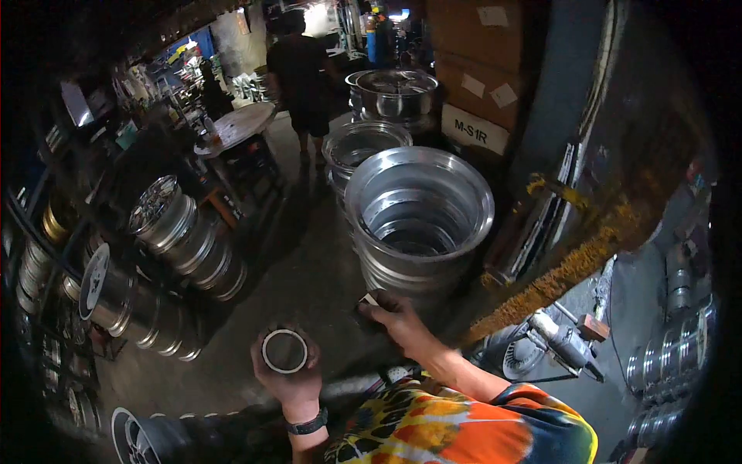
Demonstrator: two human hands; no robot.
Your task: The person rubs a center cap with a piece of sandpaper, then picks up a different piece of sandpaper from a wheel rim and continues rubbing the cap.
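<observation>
My left hand [291,389], with a dark watch [308,423] on its wrist, is closed around a round dark disc with a white rim [284,353], its face turned up. To the right, my right hand [398,321] is closed in a pinch on a small pale piece [369,299]; its kind is too small to make out. Just beyond that hand stands a tall stack of bare metal wheel barrels [421,267]. Both hands are held apart over the dark floor, not touching each other.
Stacked wheels [166,305] stand at left, and more wheel barrels [367,139] line the back. A person [297,73] stands near a round-topped table [239,124]. A rusty yellow beam [564,267], a power tool [560,340] and cardboard boxes [475,69] are at right.
</observation>
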